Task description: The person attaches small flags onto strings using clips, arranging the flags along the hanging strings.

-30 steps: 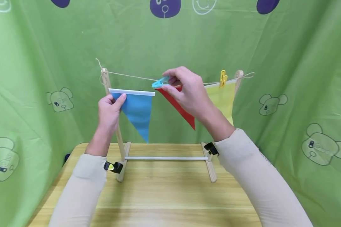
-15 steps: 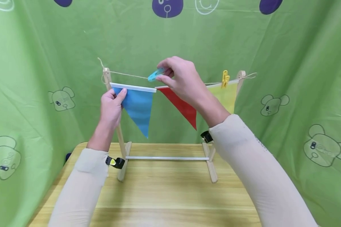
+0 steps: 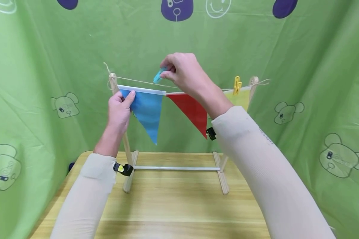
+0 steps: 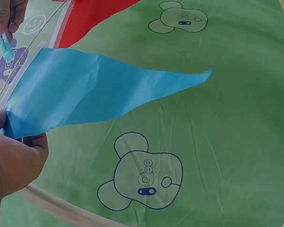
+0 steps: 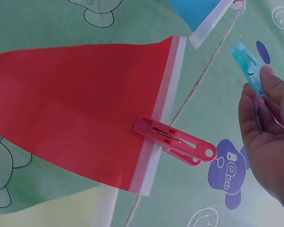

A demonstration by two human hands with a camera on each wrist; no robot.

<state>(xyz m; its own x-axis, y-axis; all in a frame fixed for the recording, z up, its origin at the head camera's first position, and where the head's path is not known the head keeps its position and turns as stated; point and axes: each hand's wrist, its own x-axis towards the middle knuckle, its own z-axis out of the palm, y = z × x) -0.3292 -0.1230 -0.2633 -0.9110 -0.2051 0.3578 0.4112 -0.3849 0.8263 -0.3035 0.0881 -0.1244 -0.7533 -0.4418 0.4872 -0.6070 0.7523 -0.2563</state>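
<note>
My left hand (image 3: 119,108) pinches the left end of a blue triangular pennant (image 3: 148,108) by its white top edge, just below a string (image 3: 134,79). Between the thumb and fingers of my right hand (image 3: 182,71) is a light blue clothespin (image 3: 158,76), tip pointing down, above the string and apart from the pennant. Beside the blue pennant hangs a red pennant (image 3: 191,109). In the right wrist view a red clothespin (image 5: 177,142) clips it to the string. A yellow pennant (image 3: 242,98) hangs at the right under a yellow clothespin (image 3: 237,85), partly hidden by my right arm.
A wooden stand with a left post (image 3: 126,146), a right post (image 3: 253,84) and a white crossbar (image 3: 176,168) stands on the wooden table (image 3: 167,205). Behind it hangs a green curtain (image 3: 131,39) with printed bear faces.
My right hand has moved up and left with the light blue clothespin, away from the red pennant's corner. My left hand has raised the blue pennant closer to the string.
</note>
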